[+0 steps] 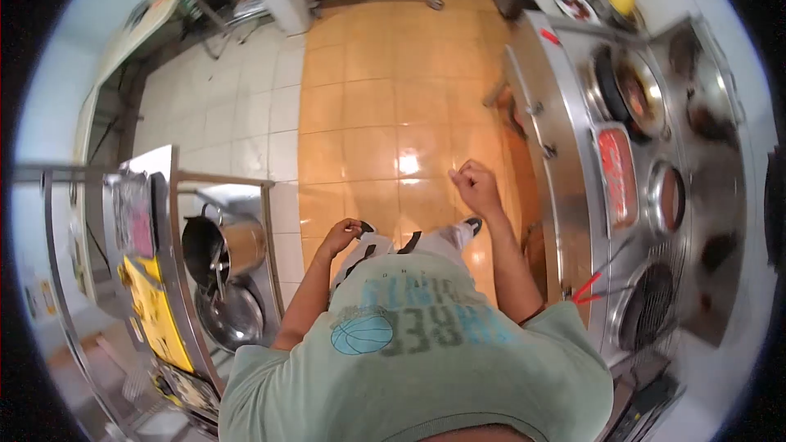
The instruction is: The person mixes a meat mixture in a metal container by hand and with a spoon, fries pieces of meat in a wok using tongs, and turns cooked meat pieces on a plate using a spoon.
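Observation:
My left hand (339, 238) hangs in front of my body on the left, above the floor near my shoe. Its fingers are loosely bent, with nothing visible in them. Farther forward on the right, my right hand (476, 187) is raised over the orange tiles, its fingers curled into a loose fist. No object shows in it. Neither hand touches anything; the steel counter (565, 188) along my right side is nearest to the right one.
Pans (655, 90), a red-filled tray (618, 176), a round pot (667, 196) and red-handled tongs (586, 288) are on the right counter. Left, a rack holds a large steel pot (244, 247), a metal bowl (237, 319) and a yellow board (160, 319). Tiled floor (360, 123) runs ahead.

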Motion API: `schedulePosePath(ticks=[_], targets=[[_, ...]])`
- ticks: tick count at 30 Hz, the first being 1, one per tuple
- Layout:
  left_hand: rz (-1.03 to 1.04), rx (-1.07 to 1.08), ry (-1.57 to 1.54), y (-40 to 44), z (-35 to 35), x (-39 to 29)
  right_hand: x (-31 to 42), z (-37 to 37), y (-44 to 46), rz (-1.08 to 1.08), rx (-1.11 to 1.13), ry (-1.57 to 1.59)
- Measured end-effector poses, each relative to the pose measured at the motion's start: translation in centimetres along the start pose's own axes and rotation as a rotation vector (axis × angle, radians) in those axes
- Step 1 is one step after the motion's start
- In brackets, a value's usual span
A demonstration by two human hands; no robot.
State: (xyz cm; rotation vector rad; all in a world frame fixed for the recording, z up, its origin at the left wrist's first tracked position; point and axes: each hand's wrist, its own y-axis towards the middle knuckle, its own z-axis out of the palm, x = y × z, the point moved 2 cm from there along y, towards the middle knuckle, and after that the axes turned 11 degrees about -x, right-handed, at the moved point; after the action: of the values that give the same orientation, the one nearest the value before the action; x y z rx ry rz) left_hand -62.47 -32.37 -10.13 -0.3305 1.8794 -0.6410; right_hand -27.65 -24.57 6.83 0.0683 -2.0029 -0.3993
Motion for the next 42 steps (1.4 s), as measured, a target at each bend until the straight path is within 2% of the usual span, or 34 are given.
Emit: schedulePosePath(ticks=[4,11,15,17,20,24,28,31,34,35,38,42], targets=[[-0.163,-0.189,-0.154,-4.1,-7.7,0.7,5.8,12.0,-0.7,-0.039,0.281,0.019],[-0.014,-0.595,-0.399,-9.4,-20.0,3.7,15.6,27.8,-1.5,-0.200,0.784,0.067],[0.110,-0.858,-0.640,-13.5,-24.0,3.3,18.8,33.5,-1.5,-0.273,0.989,0.073],[0.072,-0.953,-0.736,-15.2,-25.1,3.2,19.6,36.2,-1.1,-0.353,1.067,0.066],[0.062,-1.035,-0.801,-16.6,-26.7,4.0,22.8,40.1,-0.1,-0.326,1.032,0.106],[0.102,-1.139,-0.804,-18.1,-31.4,4.5,27.7,48.9,1.1,-0.329,1.050,0.120],[0.072,-1.332,-0.948,-19.5,-37.5,4.0,34.1,59.7,1.0,-0.594,1.020,0.249],[0.040,-1.397,-1.041,-20.2,-40.9,3.8,36.1,65.7,0.7,-0.732,1.000,0.300],[-0.053,-1.511,-1.144,-19.7,-43.3,5.2,36.5,69.6,2.0,-0.527,1.213,0.417],[-0.066,-1.524,-1.180,-19.5,-43.8,5.5,36.5,70.6,2.3,-0.485,1.201,0.564],[-0.097,-1.519,-1.238,-18.6,-44.8,6.4,38.4,71.9,6.0,-0.424,1.229,0.353],[-0.115,-1.477,-1.234,-18.6,-46.4,6.5,40.8,73.7,10.5,-0.457,1.333,0.201]])
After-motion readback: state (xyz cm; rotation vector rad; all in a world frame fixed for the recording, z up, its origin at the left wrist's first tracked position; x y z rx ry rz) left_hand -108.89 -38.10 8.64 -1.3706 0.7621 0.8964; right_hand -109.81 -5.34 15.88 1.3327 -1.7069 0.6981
